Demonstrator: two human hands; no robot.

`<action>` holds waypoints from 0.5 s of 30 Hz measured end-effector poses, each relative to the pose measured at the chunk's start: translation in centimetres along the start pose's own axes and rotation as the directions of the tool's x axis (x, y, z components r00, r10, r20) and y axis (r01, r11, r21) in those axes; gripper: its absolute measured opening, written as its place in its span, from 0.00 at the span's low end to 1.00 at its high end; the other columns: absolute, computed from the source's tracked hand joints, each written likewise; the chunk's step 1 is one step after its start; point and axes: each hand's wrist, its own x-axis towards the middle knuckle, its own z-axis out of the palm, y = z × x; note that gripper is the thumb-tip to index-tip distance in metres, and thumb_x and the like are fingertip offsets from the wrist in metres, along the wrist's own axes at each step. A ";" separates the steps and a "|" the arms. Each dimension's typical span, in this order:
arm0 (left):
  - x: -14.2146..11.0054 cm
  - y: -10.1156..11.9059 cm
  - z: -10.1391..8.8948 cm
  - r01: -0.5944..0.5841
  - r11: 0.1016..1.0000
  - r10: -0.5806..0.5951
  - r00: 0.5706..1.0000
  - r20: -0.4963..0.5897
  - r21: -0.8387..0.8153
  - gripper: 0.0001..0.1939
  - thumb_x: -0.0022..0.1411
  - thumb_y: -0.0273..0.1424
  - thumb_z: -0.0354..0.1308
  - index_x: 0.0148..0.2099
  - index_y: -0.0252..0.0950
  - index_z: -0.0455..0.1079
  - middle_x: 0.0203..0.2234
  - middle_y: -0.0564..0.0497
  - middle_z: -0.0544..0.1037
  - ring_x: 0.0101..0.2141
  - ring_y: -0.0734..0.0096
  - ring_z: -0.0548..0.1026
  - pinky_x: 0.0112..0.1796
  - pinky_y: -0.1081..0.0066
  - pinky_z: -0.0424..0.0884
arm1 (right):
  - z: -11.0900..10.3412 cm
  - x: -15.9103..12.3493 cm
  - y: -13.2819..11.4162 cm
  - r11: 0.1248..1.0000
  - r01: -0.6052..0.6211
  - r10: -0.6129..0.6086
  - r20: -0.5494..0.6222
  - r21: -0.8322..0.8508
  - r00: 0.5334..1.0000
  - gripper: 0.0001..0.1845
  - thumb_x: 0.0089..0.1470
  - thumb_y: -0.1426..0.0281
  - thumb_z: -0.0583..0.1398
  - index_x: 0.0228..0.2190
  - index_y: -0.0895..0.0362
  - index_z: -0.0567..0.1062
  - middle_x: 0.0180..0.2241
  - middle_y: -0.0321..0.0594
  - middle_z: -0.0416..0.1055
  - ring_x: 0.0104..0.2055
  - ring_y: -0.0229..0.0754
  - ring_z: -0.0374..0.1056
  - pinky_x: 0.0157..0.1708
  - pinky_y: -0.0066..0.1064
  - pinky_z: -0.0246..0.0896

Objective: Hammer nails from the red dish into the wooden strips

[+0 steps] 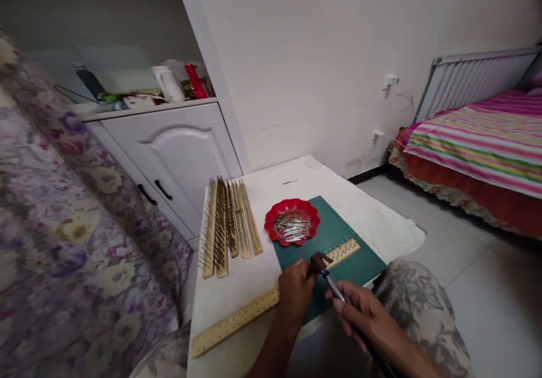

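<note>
My right hand [362, 313] grips the handle of a claw hammer [336, 289], its dark head right beside the fingers of my left hand [296, 287]. My left hand is closed over a pale wooden strip [237, 321]; whatever its fingertips pinch is hidden behind the hand and hammer head. Rows of holes mark the strip's near left end, while nails stand up from its far right end. The right end lies over a green mat [339, 225]. On the mat's far left corner a red scalloped dish [314, 220] holds many loose nails [292, 228].
Several wooden strips [256, 242] bristling with nails lie side by side at the left of the white table [254, 273]. Two thin pieces [290, 182] lie near the back. A cabinet [178, 146] and floral curtain [84, 214] stand left, a bed [478, 140] right.
</note>
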 end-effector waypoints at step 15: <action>-0.2 -0.2 0.0 -0.018 0.998 0.018 1.000 0.016 0.054 0.08 0.57 0.28 0.50 0.27 0.37 0.69 0.23 0.56 0.70 0.26 0.77 0.69 0.27 0.76 0.55 | 0.0 -1.0 -0.7 0.999 -0.016 0.017 -0.028 0.029 0.999 0.19 0.55 0.55 0.55 0.38 0.59 0.65 0.15 0.23 0.59 0.10 0.26 0.45 0.09 0.18 0.37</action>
